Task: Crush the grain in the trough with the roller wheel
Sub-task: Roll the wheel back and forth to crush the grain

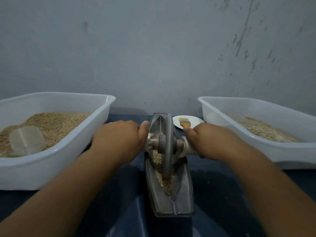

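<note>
Between two tubs, a metal trough (184, 190) held grain (166, 183). Left hand (119, 139) and right hand (210, 141) each gripped the roller wheel (168, 144) axle.

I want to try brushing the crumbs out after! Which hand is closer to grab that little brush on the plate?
The right hand. It grips the roller wheel's handle just in front of the white plate holding the brush. The left hand is across the trough, farther away.
</note>
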Tool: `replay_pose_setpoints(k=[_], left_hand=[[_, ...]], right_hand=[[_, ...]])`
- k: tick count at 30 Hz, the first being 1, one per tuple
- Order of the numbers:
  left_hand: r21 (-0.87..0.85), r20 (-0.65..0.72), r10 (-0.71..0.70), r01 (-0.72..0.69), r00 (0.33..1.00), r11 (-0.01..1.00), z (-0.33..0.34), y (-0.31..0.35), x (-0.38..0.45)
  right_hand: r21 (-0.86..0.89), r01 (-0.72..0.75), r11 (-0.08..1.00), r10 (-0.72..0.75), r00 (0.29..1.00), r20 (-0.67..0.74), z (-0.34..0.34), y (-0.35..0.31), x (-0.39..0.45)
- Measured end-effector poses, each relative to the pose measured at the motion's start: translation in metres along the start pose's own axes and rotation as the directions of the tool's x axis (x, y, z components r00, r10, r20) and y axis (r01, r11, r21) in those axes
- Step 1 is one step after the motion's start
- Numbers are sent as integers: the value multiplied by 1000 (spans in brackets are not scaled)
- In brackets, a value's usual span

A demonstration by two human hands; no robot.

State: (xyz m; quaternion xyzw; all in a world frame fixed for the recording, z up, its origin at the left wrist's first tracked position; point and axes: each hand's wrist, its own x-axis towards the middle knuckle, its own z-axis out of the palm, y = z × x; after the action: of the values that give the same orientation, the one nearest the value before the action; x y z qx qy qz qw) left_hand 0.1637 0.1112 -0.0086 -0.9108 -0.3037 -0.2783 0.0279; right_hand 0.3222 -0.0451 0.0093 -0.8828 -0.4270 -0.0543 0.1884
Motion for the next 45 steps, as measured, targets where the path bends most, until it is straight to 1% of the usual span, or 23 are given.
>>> replay_pose_setpoints(k=[2, 4, 6, 8, 10, 12, 16, 18, 19, 21, 22, 23, 25, 26, 27, 30, 33, 34, 35, 38, 42, 43, 45], left_hand=[[-39, 99, -13, 17, 995, 999, -10, 0, 1], [-15, 84, -13, 15, 996, 1000, -11, 2, 0], [17, -6, -1, 1, 1000, 1000, -3, 3, -3], [65, -43, -8, 11, 999, 998, 6, 4, -5], [90, -45, -50, 54, 998, 995, 8, 1, -2], [83, -32, -93, 95, 995, 992, 9, 1, -3], [-32, 29, -111, 112, 993, 993, 5, -3, -2], [-146, 77, -114, 124, 990, 981, 0, -5, 0], [-190, 148, -125, 152, 981, 970, -4, -6, 0], [-204, 223, -182, 228, 958, 952, -10, -10, 1], [-177, 244, -165, 211, 956, 961, -12, -13, 2], [-123, 239, -155, 188, 959, 974, -12, -13, 2], [-37, 121, -123, 128, 985, 991, -10, -7, -2], [-27, 8, -97, 97, 995, 995, -6, -4, -4], [-7, -43, -80, 80, 996, 997, -5, 1, -8], [8, -104, -73, 74, 992, 997, -6, 6, -13], [144, -171, 23, 2, 985, 990, 1, 4, -9], [186, -201, 79, -42, 976, 982, 2, 3, -8], [185, -175, 75, -42, 982, 982, 0, 4, -7], [27, -83, -31, 34, 996, 999, -4, -1, -4], [-26, 53, -122, 123, 991, 992, -8, -12, 0], [-14, 39, -101, 101, 994, 995, -9, -13, -1], [98, -122, 19, -7, 992, 995, -4, -11, -4]], right_hand=[[58, -9, 998, 0, 988, 154, -11, 3, -5], [11, 0, 1000, -2, 987, 159, -10, 6, -7], [-90, 93, 992, -97, 994, -42, 3, 8, -8], [-176, 106, 979, -144, 965, -218, 13, 3, -8], [-225, 122, 967, -194, 924, -330, 20, 1, -1], [-258, 177, 950, -266, 889, -371, 25, 0, 4], [-240, 145, 960, -205, 947, -246, 15, 1, 5], [-217, 117, 969, -150, 979, -141, 4, 1, 1], [-222, 128, 967, -144, 988, -60, -2, 2, -2], [-147, 156, 977, -155, 988, 23, -8, 8, -2], [-121, 138, 983, -133, 990, 45, -10, 9, -4], [-88, 92, 992, -90, 996, 30, -11, 9, -5], [-43, 68, 997, -68, 998, 8, -10, 8, -8], [-94, 92, 991, -93, 996, -1, -6, 8, -9], [-139, 102, 985, -109, 993, -42, 0, 7, -9], [-95, 105, 990, -124, 967, -222, 19, 9, -2], [-55, 136, 989, -146, 950, -276, 25, 15, 1], [-73, 130, 989, -144, 955, -260, 24, 16, 2], [-102, 118, 988, -138, 966, -219, 21, 14, 2], [-144, 64, 988, -74, 995, -64, 8, 11, 3], [-10, -3, 1000, 4, 995, 99, -8, 12, -3], [13, -8, 1000, 6, 990, 143, -10, 13, -5], [-12, -22, 1000, 24, 990, 136, -8, 15, -5]])
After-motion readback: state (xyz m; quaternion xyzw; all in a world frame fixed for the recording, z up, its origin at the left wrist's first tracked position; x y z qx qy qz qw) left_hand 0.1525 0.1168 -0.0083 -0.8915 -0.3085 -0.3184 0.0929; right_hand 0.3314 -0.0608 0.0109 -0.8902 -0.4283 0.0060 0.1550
